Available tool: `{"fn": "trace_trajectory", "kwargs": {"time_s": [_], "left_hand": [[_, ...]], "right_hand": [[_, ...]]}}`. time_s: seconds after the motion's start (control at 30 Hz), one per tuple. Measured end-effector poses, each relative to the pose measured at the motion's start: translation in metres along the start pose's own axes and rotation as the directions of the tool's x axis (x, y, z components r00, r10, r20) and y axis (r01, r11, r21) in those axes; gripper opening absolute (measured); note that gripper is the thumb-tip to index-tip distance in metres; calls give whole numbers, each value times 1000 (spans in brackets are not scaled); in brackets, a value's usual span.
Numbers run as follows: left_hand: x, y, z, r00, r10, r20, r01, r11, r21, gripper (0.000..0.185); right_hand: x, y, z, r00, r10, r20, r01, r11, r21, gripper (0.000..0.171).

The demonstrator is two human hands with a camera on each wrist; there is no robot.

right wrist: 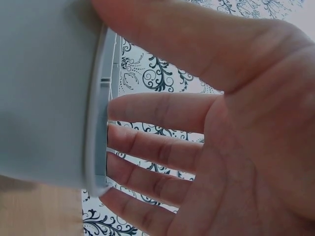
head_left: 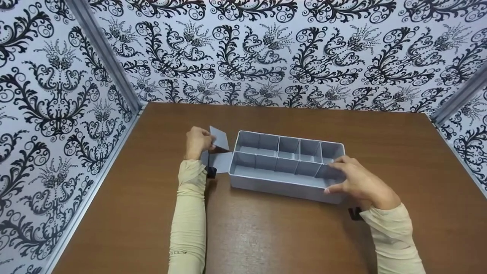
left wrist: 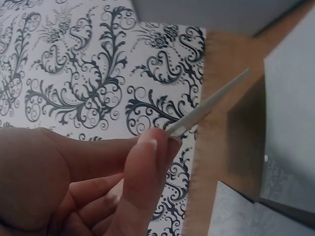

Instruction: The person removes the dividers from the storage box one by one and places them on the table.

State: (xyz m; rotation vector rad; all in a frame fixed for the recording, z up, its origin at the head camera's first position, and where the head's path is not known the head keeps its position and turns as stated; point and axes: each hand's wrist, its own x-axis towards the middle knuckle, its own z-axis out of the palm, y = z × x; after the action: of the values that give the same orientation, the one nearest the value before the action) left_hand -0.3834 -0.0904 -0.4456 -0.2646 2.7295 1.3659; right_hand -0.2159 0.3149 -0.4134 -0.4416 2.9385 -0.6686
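A long grey organizer box stands on the table, split by a lengthwise wall with several cross dividers in its far row. To its left my left hand pinches a thin grey divider panel between thumb and fingertips. In the left wrist view this divider panel is nearly edge-on. My right hand holds the box's right end, thumb against the front wall and fingers reaching over the end. The right wrist view shows the right hand with fairly straight fingers touching the box's rim.
More flat grey panels lie on the table beside the box's left end, partly behind the left wrist. The brown wooden table meets patterned walls at the back and sides.
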Motion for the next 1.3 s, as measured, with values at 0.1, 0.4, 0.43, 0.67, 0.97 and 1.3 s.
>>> {"fn": "trace_trajectory", "kwargs": {"time_s": [0.1,0.4,0.43,0.67,0.97,1.3], "left_hand": [[1,-3,1,999,-29,16,28,999,16,16],[0,-9,5,999,-4,-49,6,999,54,18],[-1,-10,5,998,7,-59,-4,998,60,19],[-1,-13,9,997,6,-70,3,992,126,19],[1,-10,12,999,10,-47,3,963,270,34],[0,-10,13,997,46,-54,-28,958,287,32]], "right_hand": [[1,1,1,1000,9,5,-9,1000,3,81],[0,4,-1,999,-15,30,15,1000,10,82],[0,4,-1,999,-22,29,22,1000,8,81],[-4,8,-5,998,-56,35,55,998,19,77],[-10,13,-11,993,-64,96,64,998,3,74],[-14,16,-13,990,-99,101,100,995,-6,72]]}}
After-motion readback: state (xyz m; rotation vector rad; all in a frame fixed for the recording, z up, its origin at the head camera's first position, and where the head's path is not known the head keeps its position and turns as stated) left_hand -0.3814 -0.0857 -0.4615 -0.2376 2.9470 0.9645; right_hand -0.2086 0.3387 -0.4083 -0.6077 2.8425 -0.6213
